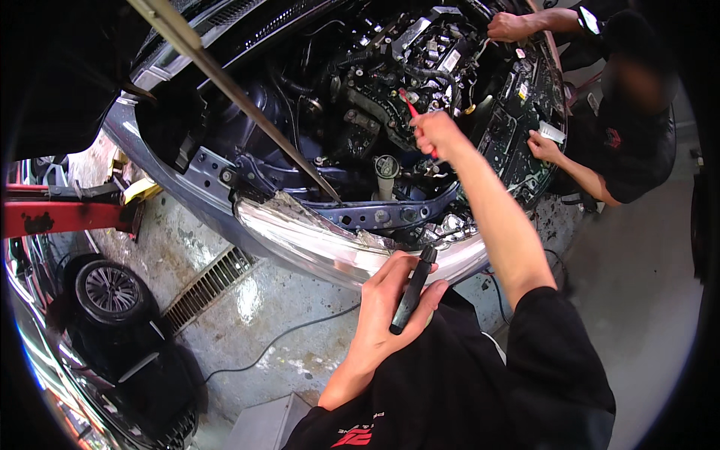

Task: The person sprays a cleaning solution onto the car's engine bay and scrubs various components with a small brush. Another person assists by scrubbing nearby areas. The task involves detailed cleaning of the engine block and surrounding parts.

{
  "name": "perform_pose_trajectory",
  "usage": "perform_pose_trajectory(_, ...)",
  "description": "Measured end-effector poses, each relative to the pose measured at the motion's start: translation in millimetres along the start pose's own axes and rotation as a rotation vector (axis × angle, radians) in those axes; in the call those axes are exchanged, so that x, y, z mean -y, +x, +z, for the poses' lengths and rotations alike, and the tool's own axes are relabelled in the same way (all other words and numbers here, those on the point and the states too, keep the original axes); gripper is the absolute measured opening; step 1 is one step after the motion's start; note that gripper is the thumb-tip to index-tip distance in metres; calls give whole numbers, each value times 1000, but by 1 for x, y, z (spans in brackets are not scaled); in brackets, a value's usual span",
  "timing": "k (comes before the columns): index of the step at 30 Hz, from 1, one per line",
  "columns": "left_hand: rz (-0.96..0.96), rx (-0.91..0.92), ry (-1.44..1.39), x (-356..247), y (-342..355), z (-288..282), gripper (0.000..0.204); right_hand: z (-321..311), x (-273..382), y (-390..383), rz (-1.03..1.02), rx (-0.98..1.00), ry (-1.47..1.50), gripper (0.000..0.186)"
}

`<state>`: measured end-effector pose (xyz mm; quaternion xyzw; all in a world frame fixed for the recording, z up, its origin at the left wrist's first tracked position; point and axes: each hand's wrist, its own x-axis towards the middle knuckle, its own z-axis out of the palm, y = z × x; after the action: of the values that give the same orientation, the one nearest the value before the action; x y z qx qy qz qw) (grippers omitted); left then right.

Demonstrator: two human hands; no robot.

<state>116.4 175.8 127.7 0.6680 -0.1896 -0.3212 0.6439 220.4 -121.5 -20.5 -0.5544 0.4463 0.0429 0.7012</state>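
Note:
My left hand (pixel 390 300) is closed around a slim black pen-shaped tool (pixel 413 291), held upright just in front of the car's headlight (pixel 300 232). My right hand (pixel 437 133) reaches into the open engine bay (pixel 375 82) and grips a red-handled tool (pixel 412 107), its tip down among the hoses and engine parts. A metal hood prop rod (pixel 240 94) crosses the bay diagonally from the upper left.
Another person in black stands at the right of the car, one hand (pixel 510 26) in the bay's far side, the other (pixel 544 146) holding a white item at the fender. A floor drain grate (pixel 206 289), black cable (pixel 285 337), red lift arm (pixel 60 217) and wheel (pixel 111 289) lie left.

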Motion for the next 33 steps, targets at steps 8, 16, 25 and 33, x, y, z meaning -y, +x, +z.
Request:
perform_pose_trajectory(8,1,6,22,2,-12,-30,19,32,-30,-4,-72,-59,387,6)
perform_pose_trajectory(16,-81,-6,66,-10,-19,-40,13,115,-27,62,-50,-5,1121,6)
perform_pose_trajectory(25,-124,-77,62,-5,-30,-54,10,191,22,77,-68,-470,1297,12)
perform_pose_trajectory(33,-144,-30,31,-5,-25,-49,13,178,37,65,134,-439,1236,14)
